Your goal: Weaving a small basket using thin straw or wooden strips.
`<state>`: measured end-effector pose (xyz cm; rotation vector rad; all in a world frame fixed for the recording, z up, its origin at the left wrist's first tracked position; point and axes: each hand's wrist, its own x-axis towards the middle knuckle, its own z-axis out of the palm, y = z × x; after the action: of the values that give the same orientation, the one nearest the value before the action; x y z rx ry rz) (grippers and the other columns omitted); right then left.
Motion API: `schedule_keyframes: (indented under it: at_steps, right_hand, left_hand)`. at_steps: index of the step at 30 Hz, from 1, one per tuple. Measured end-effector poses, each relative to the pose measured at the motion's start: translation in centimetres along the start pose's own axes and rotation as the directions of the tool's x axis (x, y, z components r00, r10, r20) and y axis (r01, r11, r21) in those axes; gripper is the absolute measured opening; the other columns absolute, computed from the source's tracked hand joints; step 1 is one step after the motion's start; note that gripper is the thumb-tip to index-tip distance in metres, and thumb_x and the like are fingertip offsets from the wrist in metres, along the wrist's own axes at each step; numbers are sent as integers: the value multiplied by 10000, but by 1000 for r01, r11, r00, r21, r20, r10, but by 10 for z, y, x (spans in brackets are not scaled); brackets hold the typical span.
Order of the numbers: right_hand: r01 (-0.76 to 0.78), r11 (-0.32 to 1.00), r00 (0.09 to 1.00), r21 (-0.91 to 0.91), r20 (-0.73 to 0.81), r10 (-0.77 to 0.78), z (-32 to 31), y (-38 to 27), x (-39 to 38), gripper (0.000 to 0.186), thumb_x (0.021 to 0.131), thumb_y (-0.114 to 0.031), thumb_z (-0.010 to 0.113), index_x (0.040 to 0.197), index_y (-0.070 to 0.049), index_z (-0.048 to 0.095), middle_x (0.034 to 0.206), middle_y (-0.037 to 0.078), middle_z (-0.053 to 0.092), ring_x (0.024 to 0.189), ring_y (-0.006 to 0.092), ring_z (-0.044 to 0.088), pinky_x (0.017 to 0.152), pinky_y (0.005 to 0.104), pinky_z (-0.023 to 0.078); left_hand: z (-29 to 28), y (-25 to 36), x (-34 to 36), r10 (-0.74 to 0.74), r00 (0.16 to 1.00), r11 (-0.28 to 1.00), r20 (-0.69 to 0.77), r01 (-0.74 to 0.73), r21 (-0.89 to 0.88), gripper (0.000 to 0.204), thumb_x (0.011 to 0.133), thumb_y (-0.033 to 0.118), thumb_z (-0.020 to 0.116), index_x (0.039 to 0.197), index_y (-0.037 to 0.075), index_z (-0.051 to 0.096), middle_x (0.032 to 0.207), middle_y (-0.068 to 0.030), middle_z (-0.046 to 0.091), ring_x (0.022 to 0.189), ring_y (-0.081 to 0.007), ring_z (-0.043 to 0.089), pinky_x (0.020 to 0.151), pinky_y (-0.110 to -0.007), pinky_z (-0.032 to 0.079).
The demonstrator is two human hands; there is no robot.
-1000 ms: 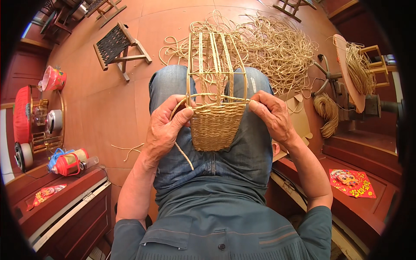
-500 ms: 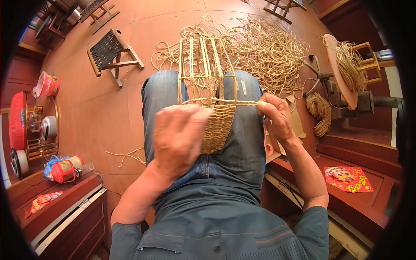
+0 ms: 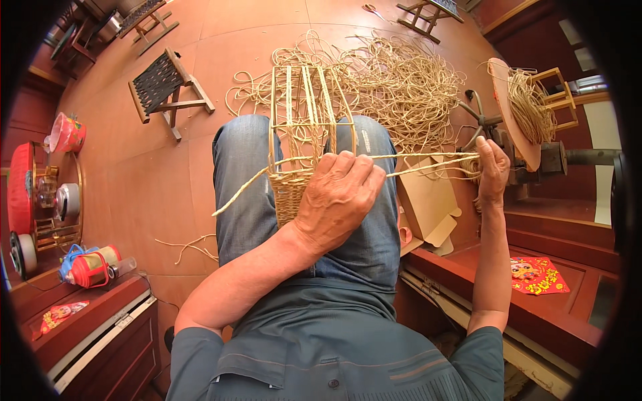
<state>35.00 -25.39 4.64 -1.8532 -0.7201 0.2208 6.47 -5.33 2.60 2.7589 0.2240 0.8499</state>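
A half-woven basket (image 3: 289,200) lies between my knees, tightly woven at the near end, with bare rods and twisted cords forming the open frame (image 3: 305,100) beyond. Over the right side of the weave, my left hand (image 3: 342,192) is closed around the basket, its fingertips hidden. Well out to the right, my right hand (image 3: 493,168) pinches a straw-coloured cord (image 3: 428,156). Two strands stretch taut from that pinch back to the basket, passing by my left hand. At the left, a loose cord end (image 3: 242,192) sticks out over my knee.
Tangled cord (image 3: 408,87) covers the floor ahead. A folding stool (image 3: 160,83) stands at left; scissors (image 3: 372,10) lie far off. Flattened cardboard (image 3: 431,200) rests by my right knee. Cord is wound on a board (image 3: 515,110) at right. A red flask (image 3: 93,266) sits at left.
My left hand has moved right, onto the basket's right side. My right hand has drawn the cord farther right, and two strands now span the gap. A cord end now shows at left.
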Motion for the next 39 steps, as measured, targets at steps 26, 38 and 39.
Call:
schedule_keyframes:
  at_steps: [26, 38, 39]
  right_hand:
    - [421, 904, 714, -77, 643, -278, 139, -65, -53, 153, 1053, -185, 591, 1087, -46, 645, 1029, 164, 716, 953, 363, 693, 815, 436, 535]
    - [189, 922, 978, -338, 152, -144, 102, -6, -20, 297, 1117, -304, 557, 999, -46, 648, 772, 138, 611, 685, 256, 604, 663, 383, 487]
    - [185, 919, 981, -347, 120, -152, 100, -1, -16, 302, 1117, -304, 557, 993, -44, 645, 763, 144, 607, 674, 267, 592, 658, 386, 483]
  left_hand:
    - [-29, -13, -24, -184, 964, 960, -193, 134, -244, 159, 867, 77, 802, 1000, 100, 718, 875, -38, 675, 825, -246, 622, 807, -377, 433]
    - [-32, -17, -22, -323, 932, 925, -162, 276, -260, 148, 847, 94, 796, 950, 126, 696, 850, -19, 646, 829, -243, 588, 797, -390, 395]
    - [-33, -16, -23, -324, 932, 924, -164, 275, -264, 148, 847, 94, 796, 950, 126, 696, 850, -19, 646, 829, -243, 588, 797, -390, 395]
